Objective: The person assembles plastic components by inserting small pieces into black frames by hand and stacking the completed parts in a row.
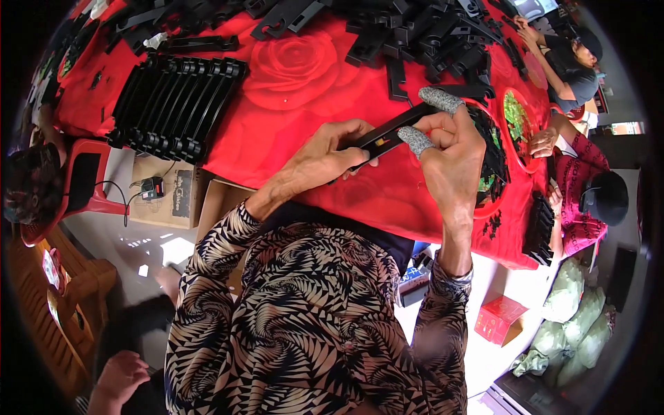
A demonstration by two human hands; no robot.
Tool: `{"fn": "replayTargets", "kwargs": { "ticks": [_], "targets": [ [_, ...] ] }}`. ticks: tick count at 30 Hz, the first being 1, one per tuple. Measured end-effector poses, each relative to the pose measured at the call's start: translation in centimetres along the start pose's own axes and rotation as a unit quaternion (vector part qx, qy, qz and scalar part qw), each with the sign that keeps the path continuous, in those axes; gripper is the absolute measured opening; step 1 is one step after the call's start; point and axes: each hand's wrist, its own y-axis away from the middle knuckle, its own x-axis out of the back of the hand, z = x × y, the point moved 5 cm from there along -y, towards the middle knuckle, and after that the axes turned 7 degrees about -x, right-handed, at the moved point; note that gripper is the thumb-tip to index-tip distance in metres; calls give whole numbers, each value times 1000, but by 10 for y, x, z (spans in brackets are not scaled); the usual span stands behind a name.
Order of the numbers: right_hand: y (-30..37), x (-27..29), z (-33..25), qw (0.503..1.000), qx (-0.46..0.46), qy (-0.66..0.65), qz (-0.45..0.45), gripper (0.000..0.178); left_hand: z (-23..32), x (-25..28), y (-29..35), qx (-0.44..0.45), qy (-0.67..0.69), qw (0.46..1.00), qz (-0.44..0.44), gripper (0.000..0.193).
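Observation:
A long, narrow black plastic part point(391, 133) is held slantwise above the red tablecloth, with a small yellowish spot near its middle. My left hand point(328, 153) is closed around its lower end, thumb on top. At the upper end is my right hand point(453, 142), bent fingers closed about the part. Grey fabric covers wrap its thumb and index fingertip. Anything small pinched between those fingers is hidden. Just beyond my right hand stands a red-rimmed basket point(492, 207) holding small black and green pieces.
A neat row of black plastic parts point(178, 104) lies at the left. Loose black parts point(429, 34) pile up along the far side. Another red-rimmed basket point(508, 131) sits at the right, near co-workers. Below the table edge are a cardboard box point(166, 200) and a red stool point(86, 173).

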Motion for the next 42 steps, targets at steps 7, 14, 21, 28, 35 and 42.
{"fn": "replayTargets", "kwargs": {
  "ticks": [7, 14, 21, 28, 35, 42],
  "targets": [
    [7, 2, -14, 998, 26, 53, -13, 46, 0, -2, 0, -31, 45, 998, -20, 37],
    [8, 0, -25, 997, 49, 50, 22, 29, 5, -1, 0, -55, 41, 998, -14, 37],
    [9, -4, -30, 999, 41, 2, -8, 41, 7, 0, 4, -45, 32, 998, -23, 36],
    [7, -11, -27, 998, 27, 38, -30, 51, 10, 1, 4, -43, 3, 999, -12, 33],
    [13, -15, -35, 984, 108, 139, 1, 49, 12, 1, 4, -46, -6, 999, 4, 32],
    [13, -19, -32, 975, 143, 172, -12, 46, 8, 5, 6, -27, -13, 999, 10, 30]
  ]
}}
